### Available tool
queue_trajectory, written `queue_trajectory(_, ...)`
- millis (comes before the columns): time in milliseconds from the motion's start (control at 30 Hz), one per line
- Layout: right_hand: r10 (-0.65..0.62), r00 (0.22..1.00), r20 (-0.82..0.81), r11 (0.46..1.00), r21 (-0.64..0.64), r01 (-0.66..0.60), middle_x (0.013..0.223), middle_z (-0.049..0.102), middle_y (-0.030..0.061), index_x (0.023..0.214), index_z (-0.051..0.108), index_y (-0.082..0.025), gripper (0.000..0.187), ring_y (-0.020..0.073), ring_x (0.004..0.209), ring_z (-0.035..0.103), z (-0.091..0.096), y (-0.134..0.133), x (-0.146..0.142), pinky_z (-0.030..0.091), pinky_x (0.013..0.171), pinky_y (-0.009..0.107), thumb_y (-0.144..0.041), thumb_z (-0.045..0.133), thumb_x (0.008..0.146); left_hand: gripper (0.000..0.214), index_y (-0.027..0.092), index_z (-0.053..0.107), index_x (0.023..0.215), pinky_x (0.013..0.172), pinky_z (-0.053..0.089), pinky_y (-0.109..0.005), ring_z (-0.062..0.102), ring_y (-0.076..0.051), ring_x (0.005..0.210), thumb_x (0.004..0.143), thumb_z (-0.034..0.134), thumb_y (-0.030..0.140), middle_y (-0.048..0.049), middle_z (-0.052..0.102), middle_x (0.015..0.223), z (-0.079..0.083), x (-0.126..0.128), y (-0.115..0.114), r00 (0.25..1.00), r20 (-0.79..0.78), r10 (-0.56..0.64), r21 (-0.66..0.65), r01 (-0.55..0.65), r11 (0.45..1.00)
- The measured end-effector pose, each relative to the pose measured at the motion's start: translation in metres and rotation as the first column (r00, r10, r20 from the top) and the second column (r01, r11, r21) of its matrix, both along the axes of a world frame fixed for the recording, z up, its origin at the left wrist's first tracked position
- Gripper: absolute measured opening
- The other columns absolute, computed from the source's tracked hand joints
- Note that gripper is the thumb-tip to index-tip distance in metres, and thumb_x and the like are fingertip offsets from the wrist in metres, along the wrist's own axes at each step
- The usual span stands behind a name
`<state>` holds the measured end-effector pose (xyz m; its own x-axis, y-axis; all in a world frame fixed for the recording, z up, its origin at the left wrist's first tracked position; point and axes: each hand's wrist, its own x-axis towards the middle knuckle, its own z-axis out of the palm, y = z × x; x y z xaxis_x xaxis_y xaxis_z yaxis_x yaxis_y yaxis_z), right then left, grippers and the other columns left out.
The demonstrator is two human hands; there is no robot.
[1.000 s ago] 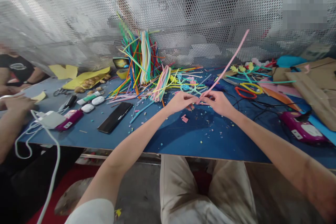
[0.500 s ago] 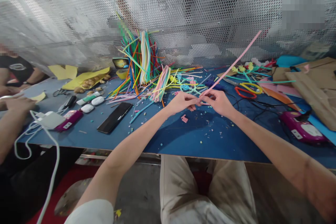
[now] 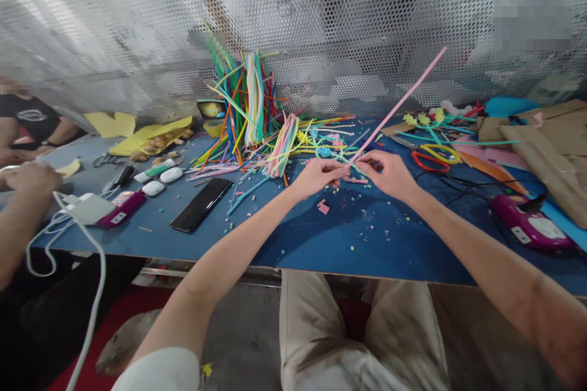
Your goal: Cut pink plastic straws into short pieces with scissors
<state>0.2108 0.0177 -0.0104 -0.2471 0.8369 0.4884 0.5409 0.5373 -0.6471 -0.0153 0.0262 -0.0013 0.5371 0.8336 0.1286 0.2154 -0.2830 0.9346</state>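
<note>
The near edge of the blue table ran across at 6 o'clock from the hands, and the widest bare stretch of its top lay between that edge and the hands, dotted only with small crumbs and one pink scrap. A perforated metal screen closed off the far side at 12 o'clock.

The left hand and right hand sat close together over the table's middle. Each grip was pinched on the low end of one pink pipe cleaner, a thin, straight stem that slanted up toward 1 o'clock, with its free tip in the air in front of the screen.

At 11 o'clock stood a tangled pile of pipe cleaners in many colours, some upright, others fanned flat. One glossy black phone lay flat at 9 o'clock, well apart from the left hand. Beyond it lay two white oval cases. There were two magenta plastic devices, one near the phone and one at 4 o'clock. A co-worker's hand rested at the far left edge, beside a white charger.
</note>
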Motion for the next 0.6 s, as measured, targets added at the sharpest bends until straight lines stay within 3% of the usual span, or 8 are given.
queue_trajectory(100, -0.277, 0.935, 0.22, 0.96, 0.096, 0.262, 0.093, 0.072, 0.0086, 0.092, 0.073, -0.021, 0.024, 0.0241, 0.082, 0.064, 0.005, 0.016, 0.034, 0.046, 0.078, 0.037, -0.04, 0.06, 0.088, 0.04, 0.013, 0.072, 0.094, 0.06, 0.047, -0.022, 0.056, -0.008, 0.062, 0.086, 0.063, 0.051, -0.0082, 0.071, 0.087, -0.002, -0.001, 0.003, 0.996, 0.046, 0.074, 0.001, -0.074, 0.997)
queue_trajectory(200, -0.514, 0.743, 0.428, 0.848, 0.125, 0.515, 0.106, 0.07, 0.0171, 0.114, 0.067, -0.013, 0.033, 0.0287, 0.097, 0.063, 0.0, 0.038, 0.082, 0.043, 0.082, 0.038, -0.03, 0.058, 0.087, 0.038, 0.013, 0.07, 0.094, 0.059, 0.046, -0.022, 0.053, -0.008, 0.061, 0.087, 0.063, 0.05, -0.0074, 0.069, 0.087, -0.003, -0.002, 0.007, 0.988, 0.098, 0.119, 0.022, -0.122, 0.992)
queue_trajectory(267, -0.582, 0.567, 0.583, 0.762, 0.147, 0.63, 0.114, 0.065, 0.0283, 0.124, 0.059, -0.001, 0.046, 0.0321, 0.107, 0.06, -0.008, 0.05, 0.112, 0.039, 0.085, 0.038, -0.024, 0.059, 0.084, 0.038, 0.013, 0.069, 0.092, 0.058, 0.045, -0.022, 0.051, -0.008, 0.06, 0.087, 0.062, 0.05, -0.0066, 0.068, 0.085, -0.003, -0.002, 0.009, 0.982, 0.133, 0.137, 0.042, -0.143, 0.989)
queue_trajectory(333, -0.564, 0.461, 0.685, 0.706, 0.111, 0.699, 0.115, 0.061, 0.0345, 0.124, 0.056, 0.005, 0.052, 0.0342, 0.109, 0.059, -0.016, 0.058, 0.133, 0.037, 0.082, 0.038, -0.023, 0.062, 0.082, 0.038, 0.013, 0.069, 0.09, 0.057, 0.044, -0.022, 0.05, -0.007, 0.059, 0.088, 0.061, 0.05, -0.0058, 0.067, 0.082, -0.004, -0.003, 0.011, 0.977, 0.154, 0.145, 0.06, -0.156, 0.986)
queue_trajectory(467, -0.479, 0.458, 0.749, 0.685, -0.007, 0.729, 0.101, 0.064, 0.0318, 0.118, 0.058, 0.003, 0.048, 0.0318, 0.094, 0.063, -0.026, 0.063, 0.144, 0.033, 0.071, 0.038, -0.026, 0.064, 0.081, 0.038, 0.013, 0.069, 0.091, 0.057, 0.044, -0.022, 0.05, -0.007, 0.058, 0.087, 0.062, 0.051, -0.0057, 0.067, 0.082, -0.007, -0.005, 0.014, 0.969, 0.188, 0.159, 0.076, -0.175, 0.982)
queue_trajectory(600, -0.484, 0.473, 0.736, 0.695, -0.004, 0.719, 0.101, 0.063, 0.0301, 0.122, 0.052, 0.004, 0.057, 0.0326, 0.095, 0.063, -0.023, 0.064, 0.136, 0.032, 0.067, 0.037, -0.03, 0.067, 0.079, 0.038, 0.014, 0.07, 0.096, 0.054, 0.042, -0.022, 0.049, -0.007, 0.059, 0.086, 0.064, 0.05, -0.0052, 0.067, 0.084, -0.008, -0.006, 0.017, 0.956, 0.234, 0.175, 0.058, -0.194, 0.979)
